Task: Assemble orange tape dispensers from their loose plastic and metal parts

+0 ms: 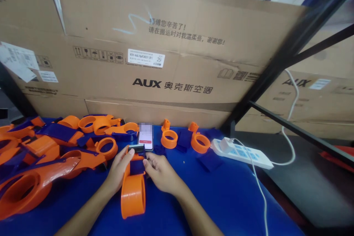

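Visible body parts: two forearms and two grips. The left forearm [88, 206] occupies the 7 o'clock sector of the view, and the right forearm [193, 212] the 5 o'clock sector. Both forearms are bare over their full visible length. The left grip [119, 167] and right grip [161, 172], near centre, are bare, with slim wrists.

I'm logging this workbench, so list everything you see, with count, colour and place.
tape dispenser: one, orange, table centre
plate: one, blue, on that dispenser's far end
dispenser parts: many, orange and blue, heap at left
phone: one, screen lit, behind the hands
rings: two, orange, back centre
power strip: one, white, right of rings
cable: one, white, from the strip
boxes: several, brown, behind table
table: one, blue
left hand: gripping dispenser's left side
right hand: gripping its right side
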`<state>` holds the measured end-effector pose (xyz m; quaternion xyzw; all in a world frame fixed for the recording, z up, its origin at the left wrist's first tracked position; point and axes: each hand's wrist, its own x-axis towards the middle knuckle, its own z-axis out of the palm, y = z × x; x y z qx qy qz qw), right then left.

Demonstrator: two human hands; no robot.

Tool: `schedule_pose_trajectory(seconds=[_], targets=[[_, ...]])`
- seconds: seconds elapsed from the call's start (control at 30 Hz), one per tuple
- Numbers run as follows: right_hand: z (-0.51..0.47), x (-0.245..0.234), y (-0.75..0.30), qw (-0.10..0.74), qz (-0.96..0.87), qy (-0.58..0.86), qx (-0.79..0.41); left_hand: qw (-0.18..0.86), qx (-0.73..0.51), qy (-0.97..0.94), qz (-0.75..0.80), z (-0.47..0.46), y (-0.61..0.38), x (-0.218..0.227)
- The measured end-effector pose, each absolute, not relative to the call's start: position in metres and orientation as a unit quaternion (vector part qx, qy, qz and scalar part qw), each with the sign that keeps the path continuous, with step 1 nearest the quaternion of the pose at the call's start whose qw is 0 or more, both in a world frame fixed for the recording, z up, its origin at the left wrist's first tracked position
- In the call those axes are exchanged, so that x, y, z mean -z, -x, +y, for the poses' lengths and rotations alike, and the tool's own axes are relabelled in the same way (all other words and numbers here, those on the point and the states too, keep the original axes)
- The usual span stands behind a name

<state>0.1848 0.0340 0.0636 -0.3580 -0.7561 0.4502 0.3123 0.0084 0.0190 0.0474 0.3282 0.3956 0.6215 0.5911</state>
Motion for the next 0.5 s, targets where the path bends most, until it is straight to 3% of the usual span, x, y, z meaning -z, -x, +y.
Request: schedule_pose_trajectory(seconds=[0.37,0.5], targets=[[0.032,-0.065,-0.188,0.334,-0.752,0.358,-0.440,0.598,-0.637,-0.283,0.396,0.016,-0.001,-0.037],[0.035,-0.059,-0.187,0.355,-0.741,0.372,-0.431,0.646,-0.618,-0.233,0.382,0.019,0.001,-0.029]])
